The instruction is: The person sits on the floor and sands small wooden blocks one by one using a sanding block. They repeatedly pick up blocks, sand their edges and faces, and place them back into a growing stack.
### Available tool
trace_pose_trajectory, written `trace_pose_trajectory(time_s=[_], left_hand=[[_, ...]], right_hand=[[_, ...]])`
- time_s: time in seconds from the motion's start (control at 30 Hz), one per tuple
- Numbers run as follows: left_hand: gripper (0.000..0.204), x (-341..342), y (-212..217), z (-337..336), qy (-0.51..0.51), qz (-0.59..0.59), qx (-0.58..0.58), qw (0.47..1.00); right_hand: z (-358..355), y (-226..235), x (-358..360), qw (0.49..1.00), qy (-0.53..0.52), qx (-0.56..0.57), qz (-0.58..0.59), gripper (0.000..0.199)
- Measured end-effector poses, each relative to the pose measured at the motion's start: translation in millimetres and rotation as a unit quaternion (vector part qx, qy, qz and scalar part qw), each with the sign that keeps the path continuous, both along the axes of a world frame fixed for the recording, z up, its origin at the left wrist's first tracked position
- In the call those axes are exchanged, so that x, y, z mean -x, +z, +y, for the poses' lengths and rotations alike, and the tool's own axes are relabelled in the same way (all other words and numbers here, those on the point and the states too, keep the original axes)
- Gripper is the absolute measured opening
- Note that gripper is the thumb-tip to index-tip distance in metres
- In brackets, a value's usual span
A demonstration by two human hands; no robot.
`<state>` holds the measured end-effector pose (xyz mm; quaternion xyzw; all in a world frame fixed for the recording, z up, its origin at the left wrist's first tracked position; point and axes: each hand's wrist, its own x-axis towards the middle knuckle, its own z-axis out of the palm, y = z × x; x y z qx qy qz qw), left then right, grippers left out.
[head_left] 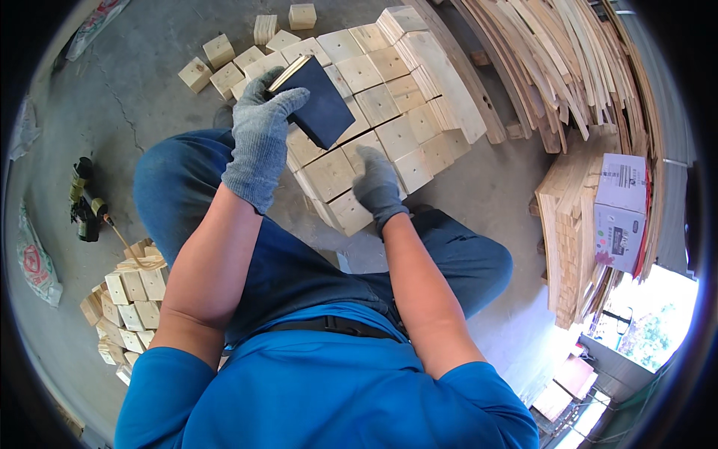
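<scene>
The left hand (pixel 262 127), in a grey knit glove, is closed around a dark block (pixel 318 105) at about 11 o'clock from the picture's centre; the block is flat, rectangular and matte navy-black, with a pale wooden edge showing along its upper left side, and it is held tilted above the cubes (pixel 374 112); the right hand (pixel 378 187), gloved the same, lies palm down with fingers loosely spread on the nearest cubes at 12 o'clock, gripping nothing; the cubes are pale sawn softwood, square-faced, grain visible, packed in curving rows on the concrete floor (pixel 134 90); a second heap of cubes (pixel 127 299) lies at 8 o'clock; thin curved slats (pixel 568 52) are stacked at 2 o'clock; a cardboard box (pixel 621 209) rests on more slats at 3 o'clock.
</scene>
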<state>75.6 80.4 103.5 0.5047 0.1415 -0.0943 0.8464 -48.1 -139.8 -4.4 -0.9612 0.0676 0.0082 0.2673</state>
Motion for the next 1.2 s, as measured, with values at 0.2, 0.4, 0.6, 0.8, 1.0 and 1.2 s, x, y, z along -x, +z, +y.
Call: trace_pose_trajectory(time_s=[0.2, 0.4, 0.6, 0.8, 1.0, 1.2], left_hand=[[0.056, 0.3, 1.7, 2.4, -0.003, -0.004, -0.009, 1.0], [0.052, 3.5, 11.5, 5.3, 0.025, -0.024, -0.005, 0.999], [0.044, -6.2, 15.0, 24.0, 0.096, -0.018, 0.06, 0.993], [0.043, -10.1, 13.2, 37.0, 0.114, -0.023, 0.093, 0.989], [0.042, -11.8, 14.5, 35.1, 0.117, -0.014, 0.089, 0.989], [0.043, -12.3, 16.6, 38.4, 0.12, -0.013, 0.092, 0.988]], right_hand=[[57.4, 18.1, 25.0, 0.983, 0.171, 0.042, 0.045, 0.03], [60.1, 37.8, 26.4, 0.98, 0.171, -0.096, 0.041, 0.044], [4.7, 6.5, -19.0, 0.999, 0.046, -0.005, -0.011, 0.062], [-7.9, 8.7, -70.0, 0.996, -0.006, 0.053, 0.068, 0.07], [-0.1, -5.5, -111.0, 0.997, 0.025, 0.042, 0.054, 0.066], [24.2, -22.6, -111.5, 0.991, 0.04, 0.109, 0.065, 0.059]])
